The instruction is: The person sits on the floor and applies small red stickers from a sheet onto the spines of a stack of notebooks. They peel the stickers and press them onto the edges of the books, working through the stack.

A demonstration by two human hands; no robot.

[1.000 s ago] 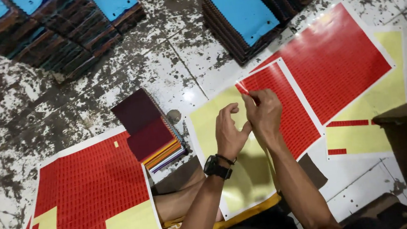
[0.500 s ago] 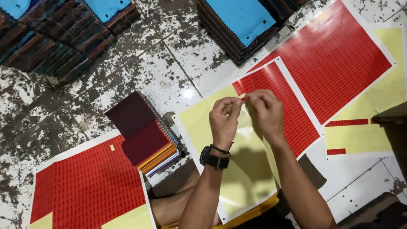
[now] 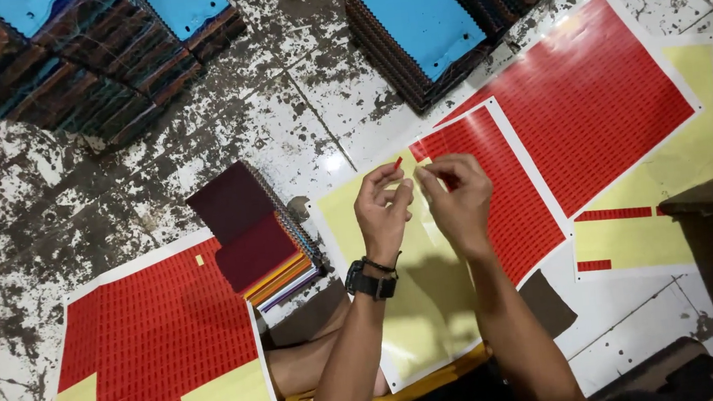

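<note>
Red and tiny, the sticker (image 3: 397, 163) sits pinched at the fingertips of my left hand (image 3: 384, 211), lifted clear of the sheet below. My right hand (image 3: 458, 199) is close beside it, fingers curled in and nearly touching the left ones; whether its grip has any hold on the sticker I cannot tell, since the fingertips hide each other. Directly under both hands lies the half-peeled sticker sheet (image 3: 495, 187), red labels remaining on the side beyond my right hand, bare yellow backing (image 3: 410, 309) on the near side, under my wrists.

To do this well, I judge the sticker should be held by its very edge only, so the adhesive side touches as little skin as possible and does not curl onto itself. Keeping the two grips close together helps: one steadies, the other takes or straightens the piece. I should keep my wrists off the unpeeled rows so nothing lifts by accident.

Off to the left of my left hand, a stack of dark maroon swatch booklets (image 3: 246, 228) rests on the floor (image 3: 67, 176), within an easy reach. Another full red sheet (image 3: 157, 342) lies further left, a larger one (image 3: 582, 100) beyond my right hand, and piles of blue-covered books (image 3: 418, 20) stand ahead.
</note>
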